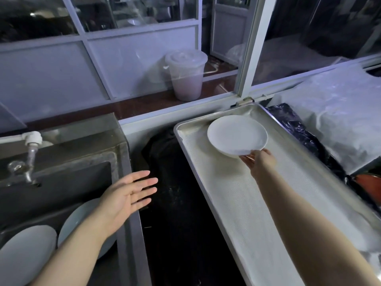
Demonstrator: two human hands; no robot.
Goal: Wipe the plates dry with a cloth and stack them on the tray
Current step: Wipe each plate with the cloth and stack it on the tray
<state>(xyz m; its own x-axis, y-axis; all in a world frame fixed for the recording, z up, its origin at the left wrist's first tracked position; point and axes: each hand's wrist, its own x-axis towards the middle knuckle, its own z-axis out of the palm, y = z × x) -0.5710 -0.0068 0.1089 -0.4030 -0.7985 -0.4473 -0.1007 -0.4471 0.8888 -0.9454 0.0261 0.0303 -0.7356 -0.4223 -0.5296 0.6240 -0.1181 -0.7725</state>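
Note:
A white plate [237, 134] is at the far end of the metal tray [231, 203], which is lined with a white cloth. My right hand [260, 162] grips the plate's near rim, fingers under it and thumb on top. Whether the plate rests flat on the tray or is tilted just above it I cannot tell. My left hand [125, 196] hovers flat, palm up, fingers straight, over the sink's right edge, holding nothing. Two more white plates [26, 254] [76, 219] lean in the steel sink [68, 182] at the lower left.
A tap [28, 155] juts over the sink's left. A dark gap [177, 203] lies between sink and tray. Right of the tray are black plastic wrap [305, 131] and a white bag [340, 116]. A lidded bucket [186, 75] stands behind the glass partition.

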